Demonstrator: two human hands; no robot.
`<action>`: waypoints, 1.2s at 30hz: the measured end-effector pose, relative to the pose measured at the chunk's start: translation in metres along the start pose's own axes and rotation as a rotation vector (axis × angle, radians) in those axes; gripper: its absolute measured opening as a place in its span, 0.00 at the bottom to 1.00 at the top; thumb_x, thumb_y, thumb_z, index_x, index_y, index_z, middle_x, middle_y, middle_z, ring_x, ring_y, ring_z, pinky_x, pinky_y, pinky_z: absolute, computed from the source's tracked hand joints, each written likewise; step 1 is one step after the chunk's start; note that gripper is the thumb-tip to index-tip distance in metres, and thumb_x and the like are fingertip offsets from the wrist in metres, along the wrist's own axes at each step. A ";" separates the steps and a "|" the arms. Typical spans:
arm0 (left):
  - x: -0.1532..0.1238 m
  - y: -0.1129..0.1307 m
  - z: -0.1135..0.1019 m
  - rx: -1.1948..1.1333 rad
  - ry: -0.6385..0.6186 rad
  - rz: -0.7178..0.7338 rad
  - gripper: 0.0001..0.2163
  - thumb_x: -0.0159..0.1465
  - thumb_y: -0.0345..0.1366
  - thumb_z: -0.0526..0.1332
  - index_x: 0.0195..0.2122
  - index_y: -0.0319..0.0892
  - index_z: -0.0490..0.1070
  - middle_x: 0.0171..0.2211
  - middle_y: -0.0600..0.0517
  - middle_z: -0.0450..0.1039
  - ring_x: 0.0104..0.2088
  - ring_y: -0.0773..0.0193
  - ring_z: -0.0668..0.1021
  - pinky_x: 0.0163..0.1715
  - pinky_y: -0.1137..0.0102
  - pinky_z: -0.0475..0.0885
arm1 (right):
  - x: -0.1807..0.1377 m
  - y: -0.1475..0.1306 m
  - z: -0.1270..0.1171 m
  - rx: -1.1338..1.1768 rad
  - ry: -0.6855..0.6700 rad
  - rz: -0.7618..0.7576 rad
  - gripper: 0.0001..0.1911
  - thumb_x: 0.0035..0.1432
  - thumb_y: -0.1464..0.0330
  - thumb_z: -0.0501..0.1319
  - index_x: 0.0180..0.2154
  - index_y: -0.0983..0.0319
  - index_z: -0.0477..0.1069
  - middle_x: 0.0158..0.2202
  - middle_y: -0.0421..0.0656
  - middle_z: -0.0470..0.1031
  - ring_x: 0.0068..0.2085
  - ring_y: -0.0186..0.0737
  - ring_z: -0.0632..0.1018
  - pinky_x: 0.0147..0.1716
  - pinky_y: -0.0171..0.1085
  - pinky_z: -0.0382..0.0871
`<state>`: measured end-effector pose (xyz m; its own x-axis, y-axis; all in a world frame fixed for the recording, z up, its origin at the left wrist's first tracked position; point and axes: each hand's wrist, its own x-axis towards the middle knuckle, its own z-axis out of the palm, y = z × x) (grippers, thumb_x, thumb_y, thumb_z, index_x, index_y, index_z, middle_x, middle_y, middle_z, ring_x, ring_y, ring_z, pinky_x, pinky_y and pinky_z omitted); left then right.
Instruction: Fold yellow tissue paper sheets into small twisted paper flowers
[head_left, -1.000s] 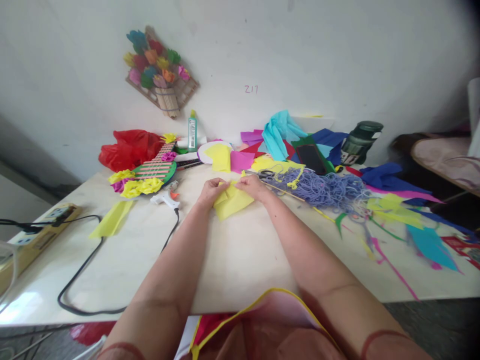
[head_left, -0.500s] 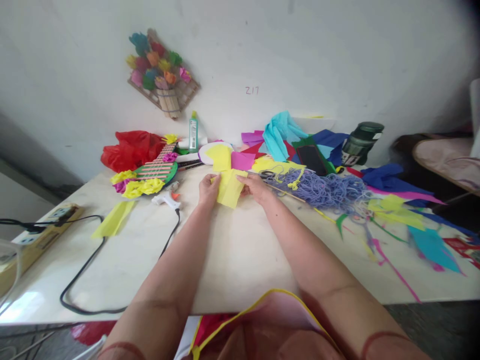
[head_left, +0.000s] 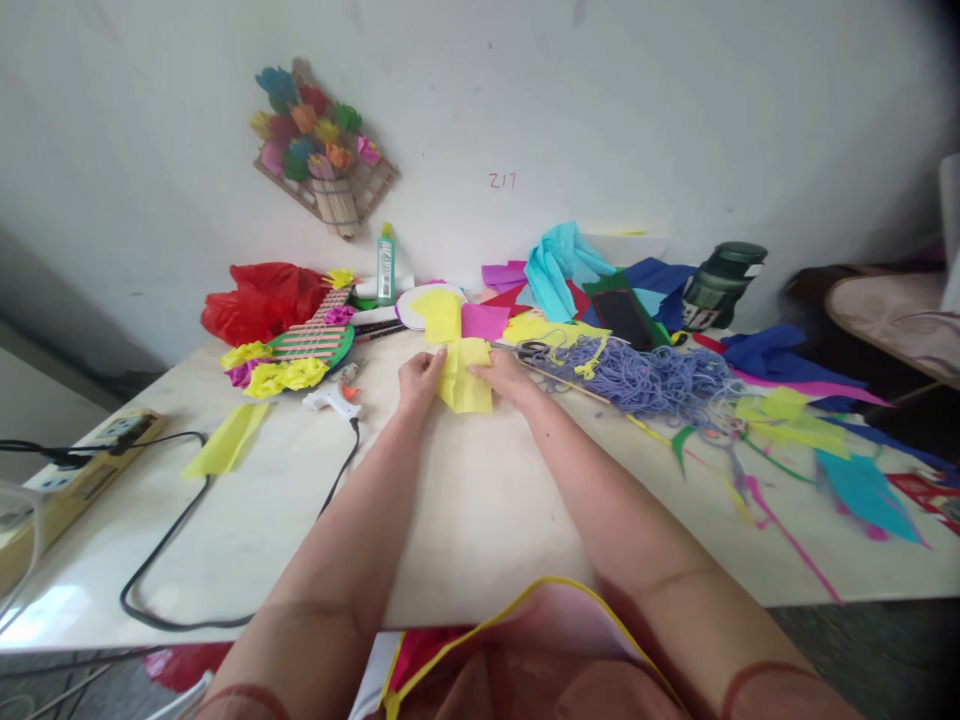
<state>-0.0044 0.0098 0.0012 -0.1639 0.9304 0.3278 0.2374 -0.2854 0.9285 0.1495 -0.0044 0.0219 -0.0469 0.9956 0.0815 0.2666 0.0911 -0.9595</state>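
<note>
Between my hands is a piece of yellow crepe paper [head_left: 466, 385], raised a little over the white table [head_left: 487, 500]. My left hand [head_left: 421, 380] pinches its left edge, thumb uppermost. At its upper right side, my right hand [head_left: 501, 374] grips it with the fingers mostly hidden behind. Just beyond lies another yellow paper piece [head_left: 442, 315] beside a magenta piece [head_left: 484, 321]. Scissors [head_left: 531, 350] rest right of my right hand, partly under a heap of purple yarn [head_left: 645, 375].
A white glue gun [head_left: 331, 402] with a black cord lies left of my hands. Further left are a yellow paper strip [head_left: 227, 440] and a power strip [head_left: 90, 475]. A decorated green craft [head_left: 315, 345], a glue bottle [head_left: 385, 268], a phone [head_left: 624, 318] and a dark bottle [head_left: 724, 287] stand or lie behind.
The yellow paper has turned and spread flatter between my hands, its lower edge now more level. My right hand has shifted its hold slightly; my left hand stays nearly in place.
</note>
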 end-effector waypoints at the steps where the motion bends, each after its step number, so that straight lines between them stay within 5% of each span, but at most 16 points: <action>1: 0.001 -0.001 0.000 0.068 0.006 0.027 0.19 0.51 0.50 0.58 0.17 0.39 0.61 0.15 0.57 0.56 0.18 0.73 0.59 0.17 0.76 0.53 | -0.002 -0.002 0.000 -0.014 -0.014 0.001 0.08 0.43 0.71 0.60 0.29 0.66 0.73 0.27 0.43 0.76 0.29 0.37 0.75 0.29 0.34 0.68; 7: 0.005 -0.005 0.002 0.256 -0.005 0.130 0.17 0.54 0.48 0.54 0.17 0.40 0.61 0.15 0.57 0.56 0.19 0.72 0.59 0.19 0.75 0.51 | -0.008 -0.008 0.002 -0.039 -0.050 -0.023 0.07 0.44 0.69 0.59 0.27 0.66 0.72 0.27 0.43 0.75 0.28 0.35 0.73 0.27 0.32 0.66; 17: 0.002 -0.004 0.004 0.030 -0.028 0.028 0.14 0.53 0.46 0.56 0.21 0.39 0.65 0.17 0.56 0.59 0.20 0.72 0.61 0.18 0.76 0.55 | 0.005 0.008 0.002 -0.190 0.071 -0.188 0.13 0.46 0.62 0.55 0.18 0.64 0.63 0.17 0.36 0.60 0.22 0.30 0.63 0.21 0.30 0.54; 36: 0.001 0.000 0.003 -0.092 -0.017 -0.107 0.12 0.49 0.44 0.59 0.21 0.38 0.67 0.18 0.55 0.65 0.19 0.71 0.66 0.18 0.76 0.60 | 0.005 0.011 0.002 -0.096 0.039 -0.274 0.10 0.47 0.66 0.55 0.24 0.65 0.71 0.20 0.36 0.66 0.25 0.31 0.66 0.24 0.29 0.58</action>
<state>-0.0012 0.0110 0.0011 -0.1669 0.9602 0.2240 0.1304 -0.2037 0.9703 0.1503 0.0017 0.0111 -0.0933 0.9336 0.3460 0.3392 0.3565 -0.8705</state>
